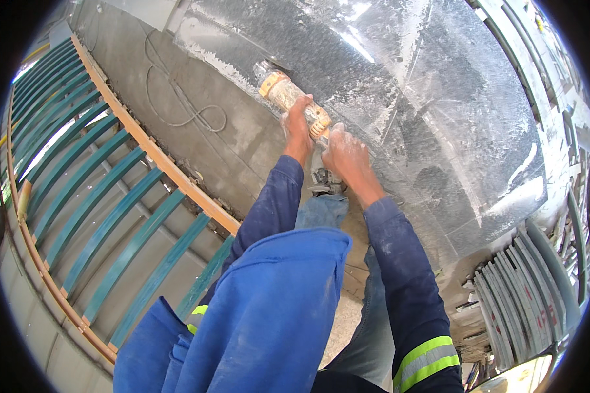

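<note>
Both hands (321,141) grip dusty grinder (295,101) (likely on stone slab (439,98))

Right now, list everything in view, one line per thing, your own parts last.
angle grinder: one, yellow-orange and dusty, at the slab's edge, top centre
stone slab: one, grey and polished, dust-streaked, upper right
power cable: one, grey, looped on the concrete left of the grinder
concrete floor: grey, between slab and rack
slatted rack: one, green slats in an orange frame, left
stacked stone strips: several, grey, standing on edge, lower right
blue cloth: one, draped at bottom centre
left hand: one, dusty, grip closed on the grinder body
right hand: one, dusty, on the grinder's rear
sleeves: two, dark blue, reflective band on the right one
</note>
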### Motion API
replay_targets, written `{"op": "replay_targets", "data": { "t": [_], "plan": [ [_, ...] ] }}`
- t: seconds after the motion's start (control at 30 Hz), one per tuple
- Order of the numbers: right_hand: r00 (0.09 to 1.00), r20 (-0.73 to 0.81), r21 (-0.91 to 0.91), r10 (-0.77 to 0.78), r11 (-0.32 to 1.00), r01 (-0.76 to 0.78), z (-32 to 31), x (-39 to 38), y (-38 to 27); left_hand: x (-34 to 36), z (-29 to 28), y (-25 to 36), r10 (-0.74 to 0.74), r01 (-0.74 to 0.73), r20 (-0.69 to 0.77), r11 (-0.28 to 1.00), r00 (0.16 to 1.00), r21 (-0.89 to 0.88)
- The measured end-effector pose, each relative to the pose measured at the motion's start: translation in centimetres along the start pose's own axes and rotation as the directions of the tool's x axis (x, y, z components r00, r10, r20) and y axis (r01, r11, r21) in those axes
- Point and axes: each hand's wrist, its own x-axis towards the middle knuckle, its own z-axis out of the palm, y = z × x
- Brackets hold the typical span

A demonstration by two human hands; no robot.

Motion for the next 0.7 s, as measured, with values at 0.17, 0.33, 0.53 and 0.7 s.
{"op": "replay_targets", "data": {
  "t": [0.17,0.33,0.53,0.7],
  "plan": [
    [1.000,-0.005,-0.044,-0.013,0.999,0.013,0.8,2.8,-1.3,1.9,0.0,2.2,-0.003,0.003,0.004,1.000,1.000,0.018],
    [1.000,0.025,-0.036,0.002,0.999,-0.001,0.7,3.8,-1.8,3.0,0.2,3.1,-0.018,0.019,-0.026,0.999,1.000,0.040],
    [0.999,-0.039,-0.020,-0.035,0.999,0.034,0.8,3.6,-2.3,3.0,0.4,3.7,-0.039,0.039,0.005,0.999,0.999,0.031],
    [1.000,-0.004,-0.040,-0.005,0.999,0.005,-0.1,1.1,-1.4,0.6,0.3,2.1,-0.051,0.051,-0.011,0.999,0.999,0.013]
  ]
}}
